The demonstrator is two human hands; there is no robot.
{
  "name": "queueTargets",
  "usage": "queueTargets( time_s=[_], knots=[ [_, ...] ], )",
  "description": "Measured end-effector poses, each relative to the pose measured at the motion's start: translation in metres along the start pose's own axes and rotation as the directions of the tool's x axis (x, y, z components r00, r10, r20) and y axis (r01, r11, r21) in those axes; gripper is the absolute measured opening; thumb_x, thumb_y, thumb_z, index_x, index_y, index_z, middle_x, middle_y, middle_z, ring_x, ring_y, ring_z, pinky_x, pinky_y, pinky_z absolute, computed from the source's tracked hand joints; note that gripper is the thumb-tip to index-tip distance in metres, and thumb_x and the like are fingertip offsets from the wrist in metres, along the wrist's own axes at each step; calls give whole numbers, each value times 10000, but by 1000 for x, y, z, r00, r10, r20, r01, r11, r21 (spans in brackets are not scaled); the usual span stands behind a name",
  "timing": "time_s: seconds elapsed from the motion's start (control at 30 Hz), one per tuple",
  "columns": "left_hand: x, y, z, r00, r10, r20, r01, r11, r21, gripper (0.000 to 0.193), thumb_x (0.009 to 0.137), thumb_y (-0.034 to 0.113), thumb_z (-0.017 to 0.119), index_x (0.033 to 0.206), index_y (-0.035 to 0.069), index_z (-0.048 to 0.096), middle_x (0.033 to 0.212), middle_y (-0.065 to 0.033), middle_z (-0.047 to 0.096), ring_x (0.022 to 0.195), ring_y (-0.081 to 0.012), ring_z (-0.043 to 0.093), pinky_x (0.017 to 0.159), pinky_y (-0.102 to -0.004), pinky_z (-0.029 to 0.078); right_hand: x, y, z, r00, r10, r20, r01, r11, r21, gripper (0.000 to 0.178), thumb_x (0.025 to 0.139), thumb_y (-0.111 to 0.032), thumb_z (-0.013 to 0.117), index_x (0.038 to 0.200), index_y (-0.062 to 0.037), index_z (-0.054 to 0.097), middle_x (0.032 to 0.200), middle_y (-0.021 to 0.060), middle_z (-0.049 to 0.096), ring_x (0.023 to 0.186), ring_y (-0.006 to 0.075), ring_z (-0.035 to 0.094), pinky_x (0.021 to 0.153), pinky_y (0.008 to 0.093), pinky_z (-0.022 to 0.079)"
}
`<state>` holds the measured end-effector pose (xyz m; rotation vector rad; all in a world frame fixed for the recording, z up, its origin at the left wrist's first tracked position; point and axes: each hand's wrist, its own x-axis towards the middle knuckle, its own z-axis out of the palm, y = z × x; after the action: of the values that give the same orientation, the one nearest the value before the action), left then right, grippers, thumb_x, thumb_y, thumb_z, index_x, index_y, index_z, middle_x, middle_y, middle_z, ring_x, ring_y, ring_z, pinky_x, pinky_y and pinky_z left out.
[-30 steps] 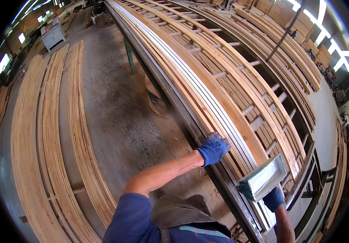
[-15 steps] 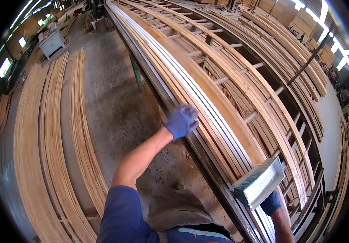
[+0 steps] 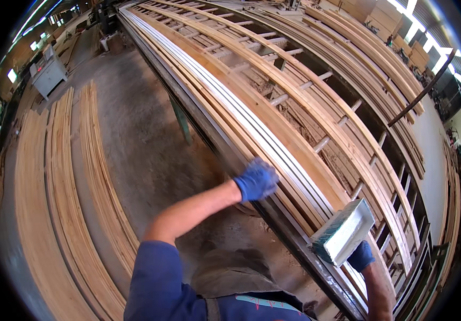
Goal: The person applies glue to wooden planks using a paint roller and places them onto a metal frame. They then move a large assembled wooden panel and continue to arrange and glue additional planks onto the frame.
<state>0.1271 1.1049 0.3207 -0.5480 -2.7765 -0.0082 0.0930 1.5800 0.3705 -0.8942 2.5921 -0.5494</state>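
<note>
- Steadying the trough matters most from my remote seat: it sits tilted over the near end of the white strips, its white-coated hollow turned upward. I cannot tell whether its underside touches them.
- My right hand, blue-gloved, grasps the trough from its right side, with the fingertips hidden behind it. I'd want that grip firm and the wrist quiet, since more tilt could tip out anything wet inside; I can't make out how full it is.
- My left hand is at the bare wooden strips, just beside the dark metal rail. Its fingers look curled but blurred, so I cannot tell whether they pinch a strip or merely rest there.
- For that hand I'd favour a light, even touch along a strip's length; pushing sideways could bow something so long and thin.
- I'd steer those fingers clear of the white faces, which may smear if wet.
- The broad plank lies along the far side of the white strips, so I'd judge their straightness against its edge.
</note>
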Motion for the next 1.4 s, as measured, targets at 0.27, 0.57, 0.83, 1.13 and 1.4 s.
queueTargets(
  time_s=[0.27, 0.57, 0.83, 1.13, 1.4],
  knots=[
    [-46, -233, -10, 967, -172, -186, 156, 983, -101, 327, 839, 447, 619, 796, 125, 658, 841, -97, 642, 833, -294, 618, 862, -456, 460, 100, -92, 3, 985, -80, 154, 126, 938, -324, 230, 825, -188, 701, 1026, -76, 699, 949, 133, 699, 885, 287, 669, 796, 388, 533],
    [-63, -388, -8, 988, -148, -54, 144, 988, -64, 222, 838, 346, 609, 742, 148, 641, 793, -83, 648, 803, -296, 634, 797, -431, 476, 259, -209, 48, 995, -105, 2, 103, 980, -168, 241, 838, -267, 637, 1004, -108, 711, 944, 159, 709, 849, 380, 675, 729, 458, 534],
    [-94, -543, 0, 991, -81, -106, 63, 985, -164, 166, 842, 324, 611, 824, 166, 660, 798, -65, 642, 815, -277, 619, 772, -407, 460, 423, -314, 69, 985, -131, 110, 156, 955, -253, 288, 835, -270, 628, 1049, -92, 699, 952, 181, 700, 853, 388, 672, 730, 458, 541],
    [-121, -726, 1, 990, -48, -136, 15, 972, -234, 223, 826, 352, 643, 863, 134, 677, 864, -85, 660, 848, -287, 613, 805, -417, 462, 588, -432, 106, 989, -147, -2, 143, 962, -232, 229, 816, -270, 641, 937, -91, 716, 855, 180, 691, 764, 379, 667, 667, 451, 534],
    [-155, -890, 7, 961, -1, -278, -78, 960, -270, 268, 846, 387, 648, 878, 122, 665, 863, -83, 636, 818, -294, 595, 797, -417, 468, 730, -545, 134, 951, -286, -118, 270, 953, -135, 273, 840, -255, 632, 1033, -73, 697, 964, 176, 694, 885, 367, 668, 772, 453, 536]
  ],
)
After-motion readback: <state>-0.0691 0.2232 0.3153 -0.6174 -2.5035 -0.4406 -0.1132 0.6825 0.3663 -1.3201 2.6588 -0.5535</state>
